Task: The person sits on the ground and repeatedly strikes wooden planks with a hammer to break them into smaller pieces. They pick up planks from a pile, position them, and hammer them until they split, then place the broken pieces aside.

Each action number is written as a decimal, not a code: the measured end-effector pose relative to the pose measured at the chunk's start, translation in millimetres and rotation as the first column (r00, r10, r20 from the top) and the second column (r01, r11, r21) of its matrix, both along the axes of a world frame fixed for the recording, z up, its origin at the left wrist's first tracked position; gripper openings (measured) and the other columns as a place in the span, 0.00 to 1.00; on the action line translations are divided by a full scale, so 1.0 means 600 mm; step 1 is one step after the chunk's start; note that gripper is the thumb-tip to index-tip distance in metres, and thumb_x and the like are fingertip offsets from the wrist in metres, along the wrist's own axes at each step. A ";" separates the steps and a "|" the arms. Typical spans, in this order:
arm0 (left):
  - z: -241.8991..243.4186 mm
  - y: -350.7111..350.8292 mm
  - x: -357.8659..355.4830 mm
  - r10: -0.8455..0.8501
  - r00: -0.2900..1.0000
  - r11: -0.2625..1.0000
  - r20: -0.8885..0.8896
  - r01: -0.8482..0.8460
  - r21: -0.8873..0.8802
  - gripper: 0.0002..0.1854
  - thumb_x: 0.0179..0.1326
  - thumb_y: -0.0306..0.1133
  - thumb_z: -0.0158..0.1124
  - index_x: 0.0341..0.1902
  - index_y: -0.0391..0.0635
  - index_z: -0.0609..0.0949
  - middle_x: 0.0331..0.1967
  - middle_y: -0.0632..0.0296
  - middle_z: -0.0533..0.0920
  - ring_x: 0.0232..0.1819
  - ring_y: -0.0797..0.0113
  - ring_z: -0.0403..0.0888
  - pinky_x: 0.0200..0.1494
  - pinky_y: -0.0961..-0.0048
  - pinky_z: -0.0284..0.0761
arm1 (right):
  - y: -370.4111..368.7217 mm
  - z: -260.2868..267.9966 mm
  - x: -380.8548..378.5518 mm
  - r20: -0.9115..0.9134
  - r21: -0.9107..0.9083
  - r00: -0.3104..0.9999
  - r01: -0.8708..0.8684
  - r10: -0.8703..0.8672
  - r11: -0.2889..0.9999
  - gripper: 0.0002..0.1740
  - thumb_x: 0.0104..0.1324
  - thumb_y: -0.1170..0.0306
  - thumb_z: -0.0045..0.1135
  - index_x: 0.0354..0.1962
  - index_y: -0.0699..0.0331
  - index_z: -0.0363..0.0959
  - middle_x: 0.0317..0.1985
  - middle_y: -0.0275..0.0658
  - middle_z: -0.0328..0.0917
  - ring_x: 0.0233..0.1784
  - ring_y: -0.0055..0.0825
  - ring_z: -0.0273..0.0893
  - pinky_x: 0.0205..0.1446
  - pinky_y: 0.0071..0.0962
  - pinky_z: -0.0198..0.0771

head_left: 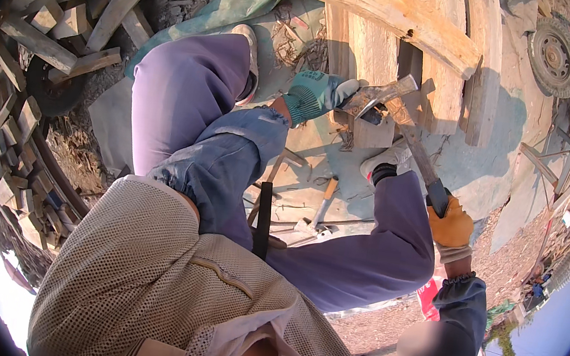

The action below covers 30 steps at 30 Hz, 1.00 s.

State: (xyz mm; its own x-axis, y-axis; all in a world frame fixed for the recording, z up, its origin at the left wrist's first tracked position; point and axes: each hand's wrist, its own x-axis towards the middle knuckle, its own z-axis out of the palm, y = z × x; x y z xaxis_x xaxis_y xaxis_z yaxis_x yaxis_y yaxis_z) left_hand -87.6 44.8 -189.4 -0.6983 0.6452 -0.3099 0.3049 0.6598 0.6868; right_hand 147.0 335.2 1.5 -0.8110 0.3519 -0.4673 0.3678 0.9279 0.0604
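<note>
My left hand (322, 94), in a teal and grey work glove, is by a rusty metal tool head (380, 95) over a wooden block (373, 134); its fingers seem closed around a part there, but what they hold is not plain. My right hand (450, 221), in an orange glove, grips the dark end of a long wooden handle (421, 157) that runs up to the metal head. Just beyond the hands lie thick timber planks (375, 50), with one board (391, 9) across them. A hammer with a wooden handle (326, 199) lies on the ground between my legs.
Cut wood pieces (73, 29) are piled at the left, with a dark tyre (55, 91) among them. A wheel with a tyre (554, 57) stands at the upper right. Sheeting (483, 170) covers ground near my feet. Metal bars (285, 221) lie near the hammer.
</note>
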 end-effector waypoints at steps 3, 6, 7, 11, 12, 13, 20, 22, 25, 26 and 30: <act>-0.014 -0.005 0.018 0.065 0.995 0.993 0.074 -0.072 0.092 0.30 0.75 0.58 0.44 0.33 0.49 0.86 0.26 0.47 0.84 0.33 0.44 0.84 0.37 0.53 0.77 | 0.008 -0.163 0.003 0.080 -0.162 0.990 0.129 -0.117 0.978 0.25 0.57 0.53 0.71 0.43 0.63 0.79 0.29 0.52 0.84 0.34 0.50 0.85 0.39 0.45 0.78; -0.017 -0.001 0.028 0.105 0.988 0.975 0.110 -0.124 0.185 0.30 0.76 0.57 0.44 0.33 0.48 0.86 0.26 0.47 0.84 0.32 0.45 0.84 0.37 0.54 0.77 | 0.020 -0.268 -0.026 0.072 -0.380 0.977 0.215 -0.203 0.900 0.23 0.57 0.53 0.70 0.39 0.64 0.79 0.28 0.51 0.84 0.35 0.48 0.85 0.40 0.43 0.78; -0.015 -0.001 0.030 0.114 0.985 0.968 0.126 -0.139 0.211 0.30 0.76 0.57 0.45 0.33 0.48 0.86 0.26 0.47 0.84 0.32 0.45 0.84 0.37 0.55 0.77 | 0.024 -0.276 -0.035 0.084 -0.421 0.975 0.222 -0.206 0.879 0.24 0.57 0.53 0.70 0.38 0.65 0.79 0.28 0.51 0.84 0.35 0.47 0.85 0.40 0.42 0.77; 0.000 0.004 0.030 0.126 0.976 0.945 0.179 -0.173 0.278 0.30 0.76 0.56 0.45 0.33 0.47 0.86 0.25 0.47 0.84 0.31 0.45 0.83 0.37 0.56 0.77 | 0.031 -0.197 -0.055 0.330 -0.446 0.900 0.416 -0.286 0.793 0.24 0.56 0.55 0.71 0.38 0.68 0.79 0.26 0.49 0.84 0.34 0.42 0.86 0.39 0.37 0.77; 0.004 0.003 0.028 0.106 0.973 0.959 0.204 -0.155 0.239 0.30 0.76 0.56 0.45 0.33 0.47 0.86 0.25 0.47 0.84 0.31 0.46 0.83 0.37 0.56 0.77 | 0.022 -0.161 -0.054 0.299 -0.447 0.917 0.378 -0.263 0.811 0.23 0.55 0.57 0.71 0.36 0.70 0.79 0.24 0.45 0.83 0.31 0.33 0.85 0.37 0.32 0.76; 0.006 0.002 0.024 0.117 0.965 0.972 0.234 -0.160 0.174 0.30 0.76 0.56 0.45 0.34 0.46 0.86 0.24 0.48 0.83 0.29 0.47 0.83 0.36 0.57 0.77 | 0.013 -0.125 -0.054 0.333 -0.463 0.881 0.463 -0.336 0.755 0.22 0.56 0.57 0.71 0.35 0.69 0.79 0.23 0.42 0.82 0.30 0.29 0.83 0.35 0.30 0.75; 0.030 -0.014 -0.012 0.075 0.988 0.990 0.134 -0.091 0.112 0.31 0.74 0.60 0.49 0.39 0.44 0.88 0.20 0.54 0.82 0.25 0.59 0.82 0.34 0.63 0.75 | -0.095 0.094 -0.041 0.271 -0.697 0.724 0.602 -0.634 0.389 0.16 0.60 0.63 0.73 0.30 0.69 0.79 0.20 0.26 0.73 0.23 0.12 0.68 0.26 0.19 0.62; 0.053 -0.012 -0.020 0.046 0.999 0.963 -0.029 -0.037 0.266 0.27 0.73 0.57 0.53 0.40 0.45 0.88 0.24 0.53 0.83 0.28 0.57 0.83 0.36 0.63 0.76 | -0.131 0.135 -0.026 0.329 -0.668 0.495 0.724 -0.804 0.172 0.14 0.60 0.67 0.73 0.31 0.69 0.79 0.21 0.27 0.73 0.22 0.12 0.68 0.26 0.18 0.61; 0.091 -0.009 -0.032 -0.022 0.987 0.937 -0.157 0.075 0.342 0.19 0.63 0.49 0.69 0.48 0.48 0.86 0.35 0.52 0.84 0.38 0.54 0.84 0.43 0.61 0.78 | -0.195 0.180 0.012 0.167 -0.718 0.343 0.685 -0.924 0.125 0.18 0.60 0.70 0.71 0.47 0.70 0.83 0.21 0.30 0.75 0.19 0.13 0.69 0.23 0.17 0.62; 0.100 -0.006 -0.035 -0.061 0.978 0.950 -0.198 0.117 0.288 0.19 0.60 0.47 0.71 0.49 0.49 0.86 0.38 0.52 0.84 0.40 0.53 0.84 0.45 0.60 0.78 | -0.207 0.193 0.023 0.113 -0.739 0.359 0.654 -0.926 0.163 0.18 0.61 0.71 0.70 0.47 0.71 0.83 0.22 0.31 0.76 0.20 0.13 0.69 0.24 0.16 0.63; 0.113 -0.007 -0.024 -0.197 0.954 0.977 -0.226 0.209 0.032 0.27 0.51 0.50 0.76 0.52 0.50 0.84 0.47 0.50 0.81 0.51 0.48 0.81 0.54 0.54 0.76 | -0.233 0.224 0.052 0.013 -0.694 0.261 0.697 -0.965 0.180 0.18 0.61 0.71 0.70 0.48 0.72 0.82 0.23 0.31 0.78 0.22 0.14 0.71 0.27 0.16 0.64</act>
State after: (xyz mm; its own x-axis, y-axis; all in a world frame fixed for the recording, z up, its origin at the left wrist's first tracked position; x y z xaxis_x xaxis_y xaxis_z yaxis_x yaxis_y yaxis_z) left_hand -101.8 40.8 -121.8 -0.5978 0.7921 -0.1232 0.5765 0.5315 0.6207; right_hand 178.1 195.3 135.7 -0.2785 0.7569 -0.5912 0.7836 -0.1769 -0.5956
